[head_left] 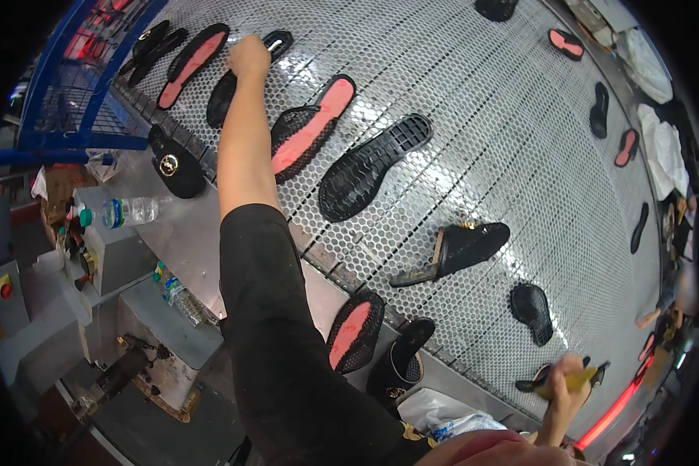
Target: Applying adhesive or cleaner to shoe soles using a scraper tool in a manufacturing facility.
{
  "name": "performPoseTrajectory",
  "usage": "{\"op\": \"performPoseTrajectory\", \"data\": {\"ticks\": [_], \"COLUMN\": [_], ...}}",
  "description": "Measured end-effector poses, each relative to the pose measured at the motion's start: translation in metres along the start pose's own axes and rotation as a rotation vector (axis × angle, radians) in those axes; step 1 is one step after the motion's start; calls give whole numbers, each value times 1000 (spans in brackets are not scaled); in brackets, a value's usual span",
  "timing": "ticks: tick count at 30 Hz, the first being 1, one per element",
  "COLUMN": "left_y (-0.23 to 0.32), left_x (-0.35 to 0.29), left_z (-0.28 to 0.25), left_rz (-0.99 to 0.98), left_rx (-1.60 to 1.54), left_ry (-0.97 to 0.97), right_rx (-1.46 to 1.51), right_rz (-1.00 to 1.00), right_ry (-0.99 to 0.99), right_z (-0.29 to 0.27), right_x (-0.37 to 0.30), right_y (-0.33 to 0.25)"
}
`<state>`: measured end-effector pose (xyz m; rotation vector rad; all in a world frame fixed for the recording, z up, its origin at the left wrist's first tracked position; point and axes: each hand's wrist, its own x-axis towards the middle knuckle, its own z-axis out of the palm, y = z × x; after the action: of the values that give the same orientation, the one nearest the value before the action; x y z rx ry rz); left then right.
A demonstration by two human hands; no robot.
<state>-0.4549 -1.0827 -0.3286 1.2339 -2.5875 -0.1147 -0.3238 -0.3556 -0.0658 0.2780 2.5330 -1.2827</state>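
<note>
My left hand is stretched to the far left of a mesh conveyor belt, closed over the middle of a black shoe sole; the fingers themselves are partly hidden. Beside it lie a black insole piece with a pink strip and a black mesh slipper with a pink footbed. At the lower right, my right hand is closed around a yellow-green object, blurred and of unclear kind. Black shoe parts show just under that hand.
A ridged black sole and a black mule lie on the belt. Along the near metal edge sit a buckled black upper, a pink-lined piece and another mule. Water bottles and a blue frame stand left.
</note>
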Motion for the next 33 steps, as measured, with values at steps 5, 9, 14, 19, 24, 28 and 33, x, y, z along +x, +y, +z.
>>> {"op": "performPoseTrajectory", "data": {"ticks": [5,9,14,19,24,28,33], "left_y": [-20,10,21,1,2,0,21], "left_x": [-5,-14,-26,-20,-17,-18,-22], "left_z": [-10,-4,4,0,0,-3,-9], "left_rz": [70,200,306,319,307,359,359], "left_rx": [116,112,215,151,173,180,179], "left_ry": [-1,-26,-28,-57,-93,-100,-202], "right_rx": [-354,-536,-701,-828,-859,-927,-904], "right_rz": [-1152,-1643,-1635,-1531,-1442,-1215,-1089], "right_ry": [-184,53,45,-58,-164,-443,-517], "right_z": [164,278,361,395,401,395,361], "right_x": [89,153,189,179,173,167,166], "right_y": [-74,-105,-87,-83,-85,-92,-99]}}
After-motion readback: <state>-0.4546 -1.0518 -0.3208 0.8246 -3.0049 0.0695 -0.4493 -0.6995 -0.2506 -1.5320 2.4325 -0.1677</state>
